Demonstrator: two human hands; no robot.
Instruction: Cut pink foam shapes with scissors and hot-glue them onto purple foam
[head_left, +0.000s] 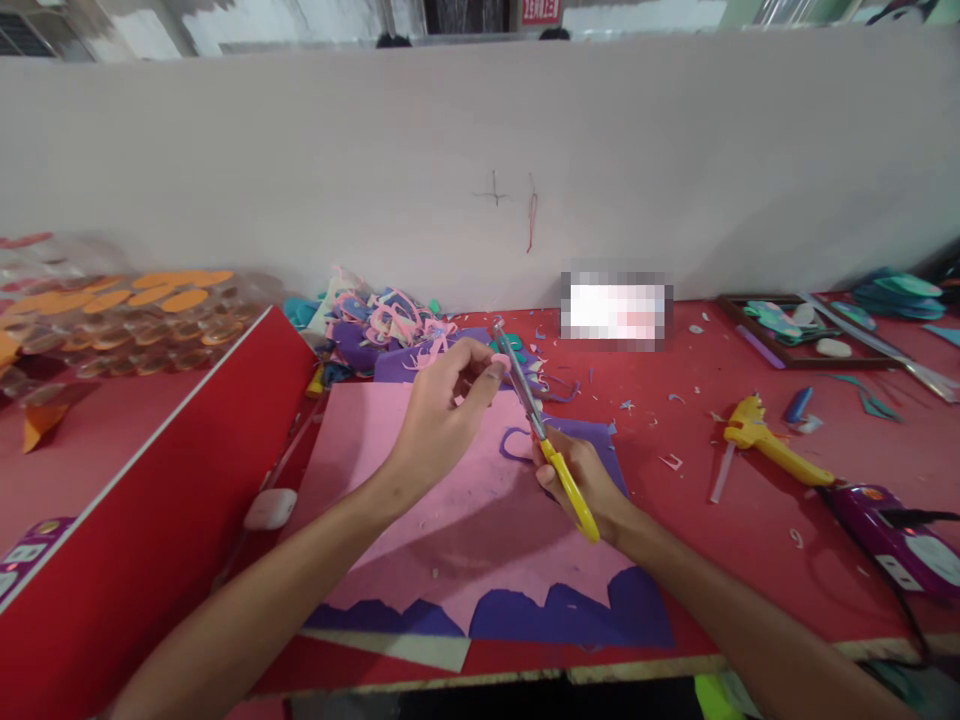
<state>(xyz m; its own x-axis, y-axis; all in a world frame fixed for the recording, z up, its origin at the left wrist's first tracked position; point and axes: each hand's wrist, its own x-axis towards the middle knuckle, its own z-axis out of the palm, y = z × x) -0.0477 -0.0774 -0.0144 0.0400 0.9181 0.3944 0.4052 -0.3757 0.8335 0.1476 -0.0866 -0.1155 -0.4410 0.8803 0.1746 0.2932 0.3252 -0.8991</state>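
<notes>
My left hand pinches a small pink felt piece between thumb and fingers. My right hand grips yellow-handled scissors, whose metal blades point up and away beside the pink piece. Whether the blades touch the piece is hard to tell. Under both hands lies a large pink felt sheet with a jagged near edge, on top of a purple felt sheet. A thin purple strip curls close to my right hand.
A heap of felt scraps lies at the back. To the right are a yellow glue gun, a purple power strip and a dark-framed tray. A red divider stands at left, with a white case beside it.
</notes>
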